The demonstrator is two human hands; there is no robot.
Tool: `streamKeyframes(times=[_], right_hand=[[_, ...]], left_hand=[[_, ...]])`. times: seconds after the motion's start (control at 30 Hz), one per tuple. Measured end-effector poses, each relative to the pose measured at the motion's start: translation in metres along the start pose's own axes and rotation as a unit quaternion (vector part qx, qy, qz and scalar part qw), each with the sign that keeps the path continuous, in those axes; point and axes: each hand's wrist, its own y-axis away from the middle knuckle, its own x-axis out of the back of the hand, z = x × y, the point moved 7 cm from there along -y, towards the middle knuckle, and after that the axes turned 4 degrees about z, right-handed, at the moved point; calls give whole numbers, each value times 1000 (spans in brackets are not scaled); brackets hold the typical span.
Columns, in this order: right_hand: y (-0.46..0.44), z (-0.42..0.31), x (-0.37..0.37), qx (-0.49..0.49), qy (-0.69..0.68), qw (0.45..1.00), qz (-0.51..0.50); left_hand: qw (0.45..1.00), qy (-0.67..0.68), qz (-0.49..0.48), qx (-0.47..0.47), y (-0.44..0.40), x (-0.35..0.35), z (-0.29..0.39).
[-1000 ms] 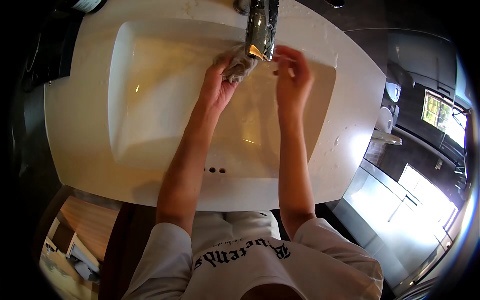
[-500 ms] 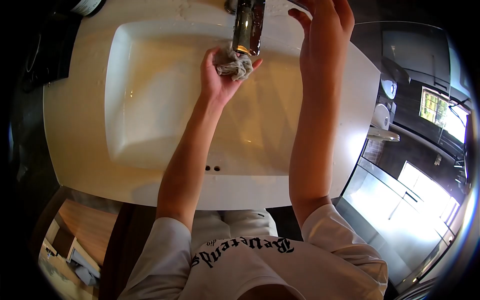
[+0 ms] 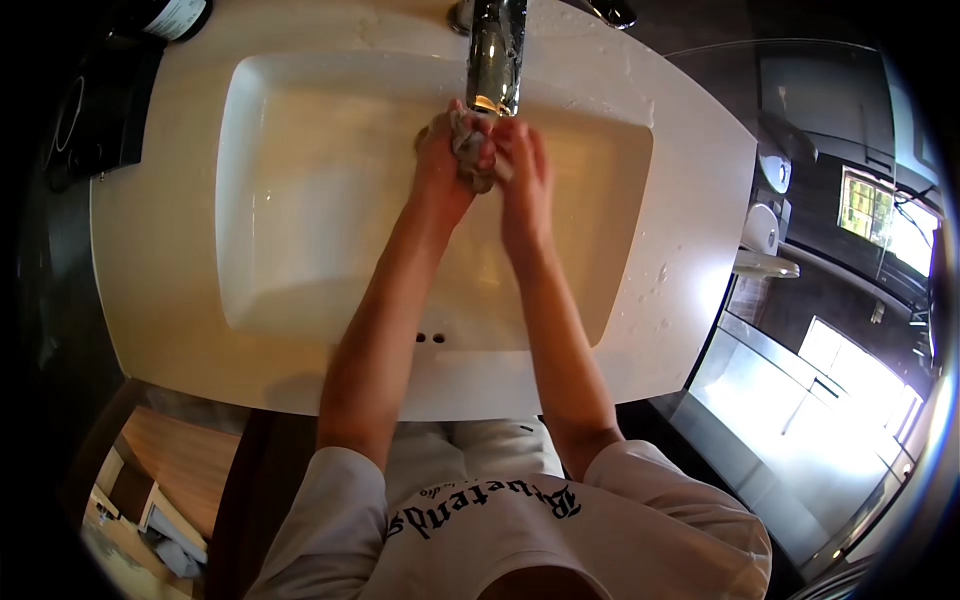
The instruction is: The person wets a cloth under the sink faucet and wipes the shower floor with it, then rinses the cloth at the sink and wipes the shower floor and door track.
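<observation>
Under the chrome faucet (image 3: pixel 496 62), my left hand (image 3: pixel 440 165) is closed around a crumpled grey cloth (image 3: pixel 468 145). Parts of the cloth stick out between its fingers. My right hand (image 3: pixel 525 185) is up against the cloth from the right, its fingers bent onto the edge and slightly smeared by motion. Both hands are over the far part of the white sink basin (image 3: pixel 330 210), just below the spout. Whether water is running cannot be made out, as the hands cover the spot under the outlet.
A dark bottle with a white label (image 3: pixel 178 15) and a black box-like item (image 3: pixel 95 115) stand at the back left of the counter (image 3: pixel 150 260). Water drops dot the counter's right side. A dark, shiny piece (image 3: pixel 612 12) is behind the faucet. A toilet (image 3: pixel 765 230) is off to the right.
My right hand has come down from beside the faucet at the back right to the cloth. My left hand has closed from an open palm around the cloth.
</observation>
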Motion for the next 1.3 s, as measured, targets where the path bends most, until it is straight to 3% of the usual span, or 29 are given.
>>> streamKeyframes(times=[0.1,0.13,0.23,0.3,0.37,0.4,0.43,0.5,0.57,0.63,0.7,0.8,0.9,0.93,0.97,1.03,1.07,1.1,1.17,1.23,1.27,1.3], right_hand=[[24,27,-13,-62,-57,996,-16],[30,32,-14,-79,-73,994,1],[27,45,-17,-33,-64,997,8],[30,61,-12,-72,-72,995,4],[31,94,-18,-218,-283,934,-26],[36,87,-23,-236,-348,907,-39],[38,77,-23,-225,-385,892,-75],[38,65,-22,-215,-430,871,-105],[42,62,-21,-214,-464,853,-110],[49,61,-22,-213,-486,840,-111],[56,62,-23,-206,-505,831,-112],[69,52,-27,-210,-516,823,-109],[86,32,-35,-286,-516,804,-75],[86,44,-33,-276,-482,827,-84],[90,44,-32,-265,-486,828,-89],[100,49,-25,-310,-469,827,-24],[96,64,-14,-300,-474,827,-29],[88,82,-4,-288,-526,798,-61],[78,70,-3,-267,-579,764,-98],[75,66,14,-267,-408,870,76],[77,60,12,-258,-418,868,74],[75,68,22,-273,-292,910,113]], left_hand=[[995,83,-53,-34,-7,7,-5],[996,83,29,-29,-8,15,-9],[992,36,90,-83,-1,20,-8],[993,-1,62,-101,7,21,-12],[958,-222,119,-139,15,30,-10],[924,-335,114,-142,22,30,-10],[823,-464,175,-278,30,27,-10],[802,-487,78,-335,42,25,-16],[839,-470,-11,-275,62,8,-22],[565,-713,81,-407,79,0,-18],[523,-729,65,-436,93,-16,-15],[457,-789,110,-396,109,-33,-7],[419,-820,146,-362,103,-19,0],[398,-807,153,-409,108,-19,4],[394,-805,148,-419,116,-23,7],[457,-769,128,-429,132,-32,19],[545,-711,39,-442,132,-30,27],[540,-710,33,-450,134,-23,31],[721,-623,-15,-303,125,14,20],[623,-697,-24,-354,148,21,16],[628,-697,-19,-345,148,41,10],[631,-696,-18,-341,145,52,8]])
